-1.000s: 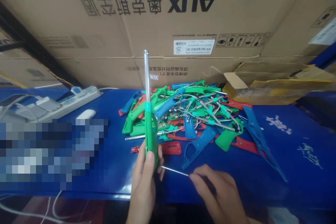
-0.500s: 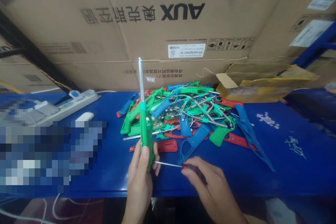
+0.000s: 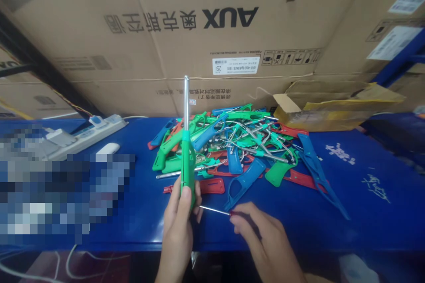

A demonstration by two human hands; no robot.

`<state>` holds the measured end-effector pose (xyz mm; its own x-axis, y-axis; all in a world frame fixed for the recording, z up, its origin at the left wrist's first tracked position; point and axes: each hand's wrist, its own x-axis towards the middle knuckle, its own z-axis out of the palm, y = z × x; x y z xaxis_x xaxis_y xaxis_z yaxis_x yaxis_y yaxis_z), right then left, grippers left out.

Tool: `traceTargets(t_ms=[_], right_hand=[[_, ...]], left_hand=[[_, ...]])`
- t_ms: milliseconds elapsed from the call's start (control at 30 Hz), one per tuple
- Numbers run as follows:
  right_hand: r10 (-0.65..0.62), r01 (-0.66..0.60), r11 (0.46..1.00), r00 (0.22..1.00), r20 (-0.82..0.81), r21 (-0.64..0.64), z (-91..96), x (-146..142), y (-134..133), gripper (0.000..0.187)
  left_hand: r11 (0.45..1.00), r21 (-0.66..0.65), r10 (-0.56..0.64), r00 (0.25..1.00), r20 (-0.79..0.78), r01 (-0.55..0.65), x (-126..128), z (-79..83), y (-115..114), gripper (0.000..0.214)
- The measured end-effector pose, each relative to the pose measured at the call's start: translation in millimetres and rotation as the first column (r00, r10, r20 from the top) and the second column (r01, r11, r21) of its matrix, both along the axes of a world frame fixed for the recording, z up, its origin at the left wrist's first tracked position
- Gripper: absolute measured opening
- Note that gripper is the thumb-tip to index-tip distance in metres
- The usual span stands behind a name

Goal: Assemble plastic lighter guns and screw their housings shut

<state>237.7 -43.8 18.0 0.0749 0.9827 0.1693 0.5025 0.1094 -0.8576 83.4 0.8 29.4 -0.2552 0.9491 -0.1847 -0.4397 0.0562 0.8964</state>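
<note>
My left hand (image 3: 179, 216) is wrapped round the lower end of a green plastic lighter body (image 3: 187, 159) and holds it upright, its metal tube pointing up. My right hand (image 3: 262, 239) is closed on a small screwdriver (image 3: 215, 210) whose thin shaft points left, its tip at the base of the green body. Both hands are over the near edge of the blue table (image 3: 332, 225).
A heap of green, blue and red plastic shells with metal tubes and wires (image 3: 239, 146) lies in the table's middle. A white power strip (image 3: 86, 135) and a white oval object (image 3: 108, 147) are at left. Large cardboard boxes (image 3: 212, 35) stand behind; an open box (image 3: 332, 106) lies right.
The green body has tilted a little and shifted right in my left hand. My right hand keeps the screwdriver tip at its base. The view has moved slightly.
</note>
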Motion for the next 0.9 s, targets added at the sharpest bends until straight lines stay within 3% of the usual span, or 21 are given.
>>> traceTargets(t_ms=[233, 400, 633, 733, 900], right_hand=[[0.011, -0.046, 0.982, 0.982, -0.191, -0.182, 2.3, -4, -8, 0.036], [-0.063, 0.03, 0.98, 0.985, -0.159, -0.198, 4.3, -6, -2, 0.041], [-0.095, 0.044, 0.967, 0.976, -0.194, -0.249, 6.5, -7, -7, 0.042], [-0.062, 0.001, 0.955, 0.979, -0.195, -0.298, 6.5, -3, -6, 0.037], [-0.05, -0.001, 0.949, 0.987, -0.153, -0.315, 5.5, 1, 4, 0.044]], left_hand=[[0.999, -0.032, -0.029, 0.999, -0.023, 0.028, 2, 2.7, -2, 0.04], [0.998, -0.06, -0.004, 1.0, -0.012, 0.004, 2, 4.2, -1, 0.04], [0.989, -0.145, 0.028, 0.999, 0.027, -0.023, -2, 1.3, -1, 0.05], [0.986, -0.167, 0.021, 0.999, 0.03, -0.016, -4, -0.8, -1, 0.053], [0.993, -0.121, 0.018, 0.999, 0.032, -0.014, -3, 1.2, -1, 0.047]])
